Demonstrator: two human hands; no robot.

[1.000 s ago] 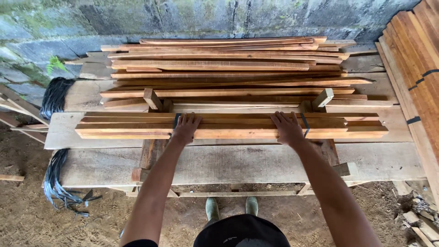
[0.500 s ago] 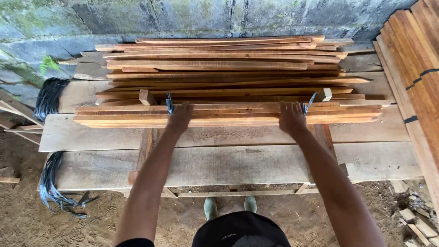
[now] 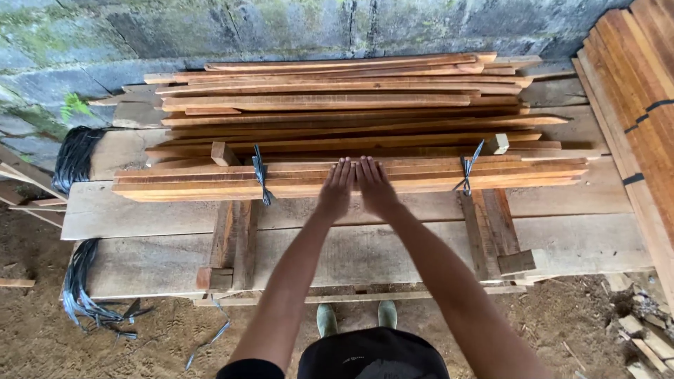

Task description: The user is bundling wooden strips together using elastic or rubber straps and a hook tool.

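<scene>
Bundle: I am seeing the bundle of wooden slats [image 3: 210,181] lying across the surface [image 3: 562,238], just in front of the far loose stack [image 3: 337,98].
Ties: black straps [image 3: 260,175] are binding it left and right; strapping looks done.
Left hand [image 3: 335,189]: lying flat, fingers spread, holding nothing, pressing mid-bundle.
Right hand [image 3: 375,188]: likewise flat, touching its neighbour.
Left: moving it off, I judge.

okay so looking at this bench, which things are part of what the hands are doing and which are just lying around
In hand:
left hand and right hand, flat on the tied bundle of wooden slats
two black ties, left tie and right tie
plank workbench

Lying about:
loose slat pile behind
black strap bunch
strapped boards at right
</scene>
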